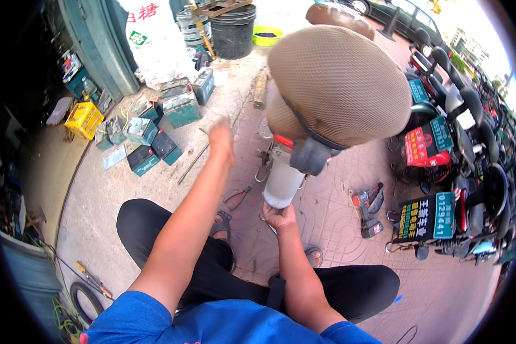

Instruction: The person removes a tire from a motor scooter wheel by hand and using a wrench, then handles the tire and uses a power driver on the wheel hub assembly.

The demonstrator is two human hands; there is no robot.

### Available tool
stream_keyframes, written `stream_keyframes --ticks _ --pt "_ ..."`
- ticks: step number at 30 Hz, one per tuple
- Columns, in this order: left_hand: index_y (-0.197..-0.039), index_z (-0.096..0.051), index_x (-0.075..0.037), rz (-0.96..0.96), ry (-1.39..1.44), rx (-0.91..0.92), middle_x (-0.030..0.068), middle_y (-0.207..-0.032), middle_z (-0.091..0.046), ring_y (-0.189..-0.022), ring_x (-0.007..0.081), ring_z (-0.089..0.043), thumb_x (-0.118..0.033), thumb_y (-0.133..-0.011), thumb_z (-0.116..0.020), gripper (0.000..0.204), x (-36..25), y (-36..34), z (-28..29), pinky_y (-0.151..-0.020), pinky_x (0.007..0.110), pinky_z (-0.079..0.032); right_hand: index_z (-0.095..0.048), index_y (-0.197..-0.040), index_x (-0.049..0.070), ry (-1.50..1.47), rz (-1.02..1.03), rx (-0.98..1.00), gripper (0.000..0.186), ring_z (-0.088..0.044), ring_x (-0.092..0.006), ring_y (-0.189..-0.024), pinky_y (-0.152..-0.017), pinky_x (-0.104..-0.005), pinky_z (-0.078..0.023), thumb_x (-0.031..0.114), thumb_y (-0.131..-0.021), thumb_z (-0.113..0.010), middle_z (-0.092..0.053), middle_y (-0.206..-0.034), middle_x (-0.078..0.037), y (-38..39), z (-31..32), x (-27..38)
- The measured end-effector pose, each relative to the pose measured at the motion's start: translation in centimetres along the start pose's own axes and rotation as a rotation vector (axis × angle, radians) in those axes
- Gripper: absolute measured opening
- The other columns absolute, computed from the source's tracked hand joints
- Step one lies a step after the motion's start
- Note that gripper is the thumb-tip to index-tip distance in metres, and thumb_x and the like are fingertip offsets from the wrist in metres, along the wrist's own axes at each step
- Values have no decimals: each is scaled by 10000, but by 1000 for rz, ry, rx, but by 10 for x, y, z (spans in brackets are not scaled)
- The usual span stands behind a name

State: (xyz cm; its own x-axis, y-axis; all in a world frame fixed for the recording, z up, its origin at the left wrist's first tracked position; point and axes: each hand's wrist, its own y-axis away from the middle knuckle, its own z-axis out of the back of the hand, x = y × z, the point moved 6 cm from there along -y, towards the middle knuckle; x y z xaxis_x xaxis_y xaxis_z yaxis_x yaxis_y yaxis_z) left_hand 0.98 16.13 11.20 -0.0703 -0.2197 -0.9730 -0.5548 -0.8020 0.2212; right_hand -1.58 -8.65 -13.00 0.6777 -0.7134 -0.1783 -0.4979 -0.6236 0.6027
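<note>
Right in front of me stands a scooter with a brown mesh-covered seat (338, 80), a red rear light (282, 141) and a pale grey rear mudguard (284, 182). My right hand (279, 217) is at the mudguard's lower end, fingers curled; a small silvery piece shows by it, and what it grips is partly hidden. To the scooter's left, my left hand (221, 136) is raised over the ground, its fingers smeared by motion. Below it lies a long thin metal rod (193, 164). Pliers with reddish handles (236, 198) rest near my left foot.
A cordless power tool (366, 213) lies on the paving to the right. Parked scooters (441, 155) line the right side. Several batteries (180, 109), a yellow crate (84, 120), a white sack (157, 46) and a black bucket (233, 33) stand at the left and back.
</note>
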Motion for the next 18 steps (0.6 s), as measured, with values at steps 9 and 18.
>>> stream_keyframes --ticks 9,18 --pt "-1366 -651 65 282 1 363 198 -1358 -678 -1257 268 -610 -553 -1101 -468 696 212 85 -48 -1076 423 -451 -593 -1409 36 168 2 -115 468 -632 -380 -1307 -1115 -553 -530 352 -1124 -396 -644 -1419 -196 4 25 17" --pt "-1290 -710 41 286 170 336 145 -1200 -740 -1081 209 -661 -444 -1085 -573 544 222 66 -56 -965 356 -498 -622 -1387 82 271 -51 122 400 -661 -349 -1266 -1059 -546 -561 309 -1100 -462 -685 -1389 -115 -29 12 26"
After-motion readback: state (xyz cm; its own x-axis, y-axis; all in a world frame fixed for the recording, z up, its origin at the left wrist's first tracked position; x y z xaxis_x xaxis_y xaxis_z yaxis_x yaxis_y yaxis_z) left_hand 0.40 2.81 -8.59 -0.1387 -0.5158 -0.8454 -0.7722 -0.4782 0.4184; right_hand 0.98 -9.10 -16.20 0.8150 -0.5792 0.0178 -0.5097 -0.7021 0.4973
